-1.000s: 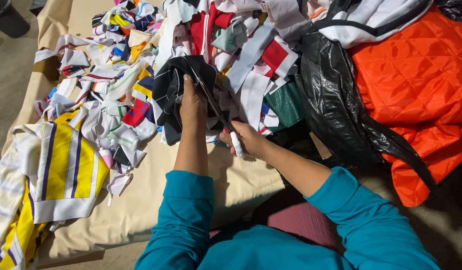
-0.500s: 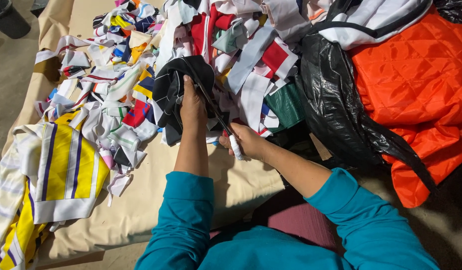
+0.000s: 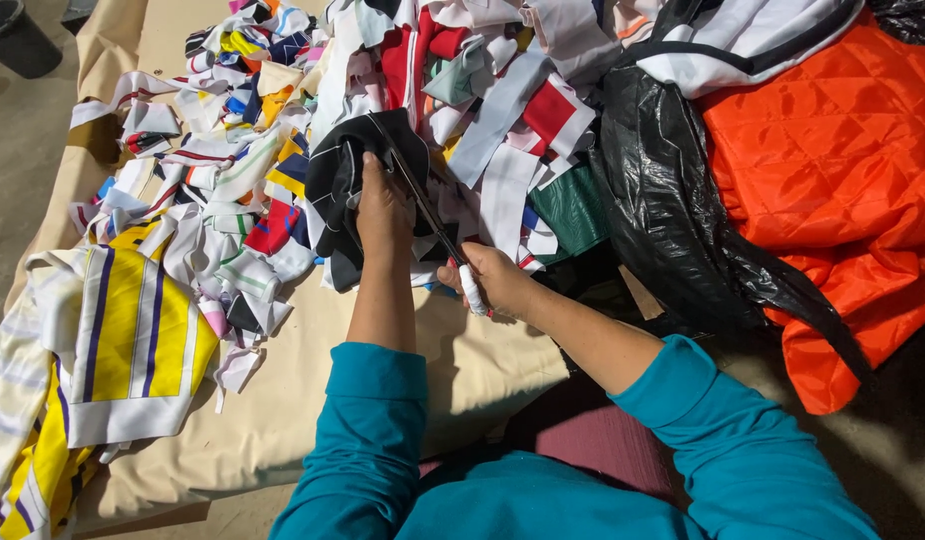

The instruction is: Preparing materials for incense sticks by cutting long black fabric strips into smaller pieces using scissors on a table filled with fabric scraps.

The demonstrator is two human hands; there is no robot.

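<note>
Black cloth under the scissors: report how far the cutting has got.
Done: a heap of cut fabric strips in many colours already covers the beige sheet. In hand: the left hand holds the black cloth up while the right hand works the scissors along its edge. Left: the yellow striped garment and the orange quilted fabric lie whole, uncut.
</note>
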